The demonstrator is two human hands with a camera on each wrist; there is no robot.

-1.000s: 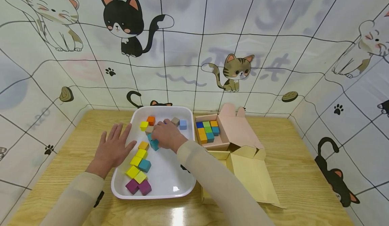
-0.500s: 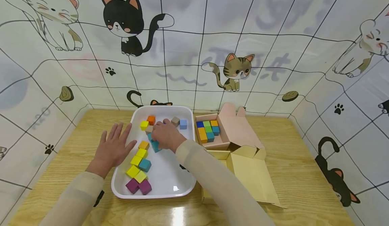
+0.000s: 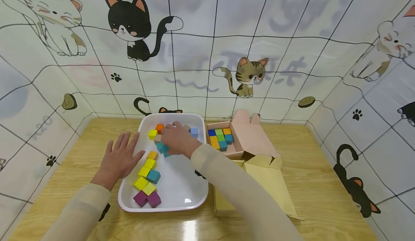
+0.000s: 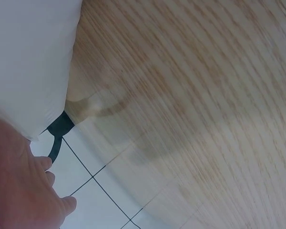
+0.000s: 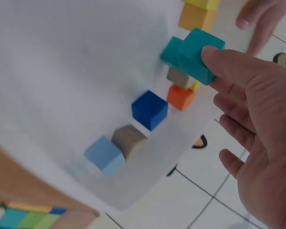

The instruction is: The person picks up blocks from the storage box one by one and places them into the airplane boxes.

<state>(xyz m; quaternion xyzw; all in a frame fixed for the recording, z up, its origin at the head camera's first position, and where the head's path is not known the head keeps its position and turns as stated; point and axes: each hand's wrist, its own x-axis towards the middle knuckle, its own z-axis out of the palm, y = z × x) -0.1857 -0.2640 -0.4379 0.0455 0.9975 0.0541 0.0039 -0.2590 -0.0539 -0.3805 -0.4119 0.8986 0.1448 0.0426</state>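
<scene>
In the right wrist view, my right hand (image 3: 177, 138) pinches a teal cube (image 5: 199, 53) between thumb and fingers, above the white tray (image 3: 181, 183). A second teal cube (image 5: 171, 53) lies right behind it. Near that hand are a dark blue cube (image 5: 149, 109), a grey-brown cube (image 5: 128, 141), a light blue cube (image 5: 105, 155) and an orange cube (image 5: 180, 97). My left hand (image 3: 120, 156) lies flat with fingers spread at the tray's left rim, holding nothing. The left wrist view shows mostly sleeve and wooden table.
A crooked row of yellow cubes (image 3: 144, 172) runs down the tray's left side to two purple cubes (image 3: 154, 199). Right of the tray, an open pink box (image 3: 239, 151) holds several coloured cubes. An open yellow box (image 3: 223, 206) stands in front of it, partly under my right forearm.
My right hand has risen slightly, with the teal cube in its grip. It now covers the dark blue cube in the head view. My left hand stays put.
</scene>
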